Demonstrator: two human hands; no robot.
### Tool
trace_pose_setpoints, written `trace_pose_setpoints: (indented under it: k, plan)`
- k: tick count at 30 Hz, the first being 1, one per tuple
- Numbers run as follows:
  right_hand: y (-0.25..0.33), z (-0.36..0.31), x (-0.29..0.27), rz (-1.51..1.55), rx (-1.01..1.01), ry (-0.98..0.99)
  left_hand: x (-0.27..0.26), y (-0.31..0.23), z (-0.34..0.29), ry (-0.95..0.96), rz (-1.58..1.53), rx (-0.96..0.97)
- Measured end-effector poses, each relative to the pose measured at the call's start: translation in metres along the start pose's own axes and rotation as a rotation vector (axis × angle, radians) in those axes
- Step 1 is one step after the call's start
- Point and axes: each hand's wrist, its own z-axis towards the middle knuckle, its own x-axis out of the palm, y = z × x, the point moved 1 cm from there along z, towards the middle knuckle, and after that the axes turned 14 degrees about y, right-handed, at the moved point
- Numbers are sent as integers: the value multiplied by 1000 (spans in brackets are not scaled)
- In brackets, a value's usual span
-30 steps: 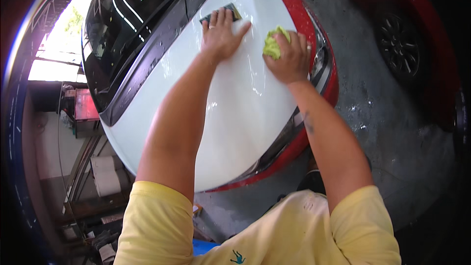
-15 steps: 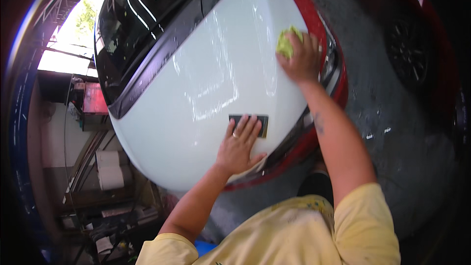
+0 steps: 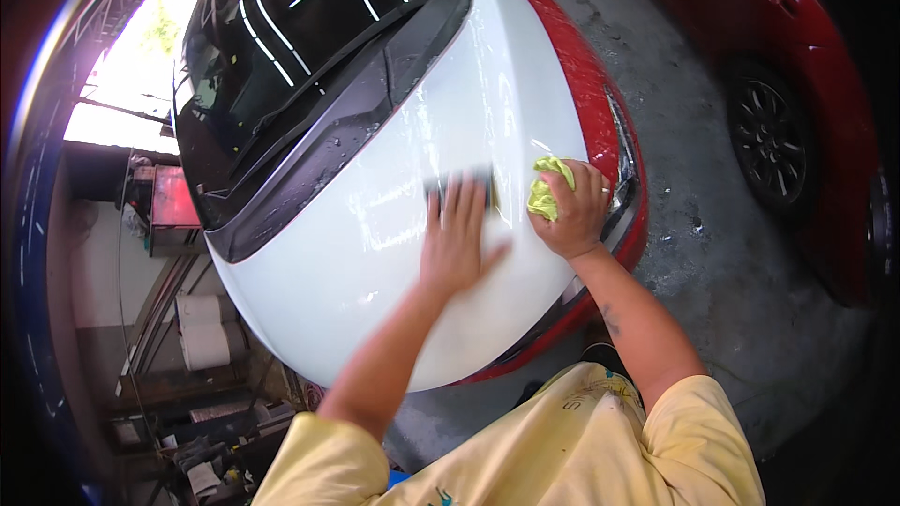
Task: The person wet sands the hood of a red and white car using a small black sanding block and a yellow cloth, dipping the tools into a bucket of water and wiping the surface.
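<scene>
The white bonnet (image 3: 375, 272) of a red car fills the middle, with wet streaks across it. My left hand (image 3: 455, 248) lies with straight fingers on a dark rectangular piece (image 3: 433, 189), perhaps sandpaper or a sanding pad; motion blurs both. It presses the piece to the paint and does not grip it. Bunched in my right hand (image 3: 578, 211) is a yellow-green cloth (image 3: 547, 189). That hand rests at the bonnet's right edge, near the red fender (image 3: 589, 75) and the headlight (image 3: 626, 164). Its fingers are wrapped round the cloth.
A dark windscreen (image 3: 309, 28) with a black cowl (image 3: 328, 155) borders the bonnet at upper left. Another red car (image 3: 806, 47) with a dark wheel (image 3: 769, 136) stands at right, across the wet grey floor (image 3: 694, 253). Cluttered shelves (image 3: 211, 412) and a red box (image 3: 175, 197) line the left.
My left hand has slid the dark piece up the bonnet, away from me. My right hand with the cloth sits lower in the picture; the view has shifted too.
</scene>
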Motion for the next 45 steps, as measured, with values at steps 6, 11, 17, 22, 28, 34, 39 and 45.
trace_pose_setpoints:
  k: [6, 11, 17, 22, 28, 34, 39, 45]
  plan:
    - [6, -3, 6, 5, 18, -4, 69, -28, -196, 254, -54, -101]
    - [7, -4, 14, -31, -14, -60, -5, 43, -5, -121, -44, -153]
    - [12, -5, 16, -68, 5, -68, -23, 55, 67, -172, -104, -222]
    - [1, -5, 16, -75, 32, -106, 71, -62, -172, 114, -126, -78]
    - [5, -7, 11, -57, 38, -85, 45, -7, -119, 135, -70, -90]
    - [18, -8, 20, -24, -2, -77, -50, 93, 81, -91, -76, -247]
    - [-1, -6, 11, -69, 45, -68, 26, 29, -62, -19, -55, -95]
    - [3, -3, 15, -60, 50, -67, 86, 13, -245, 317, -103, -102]
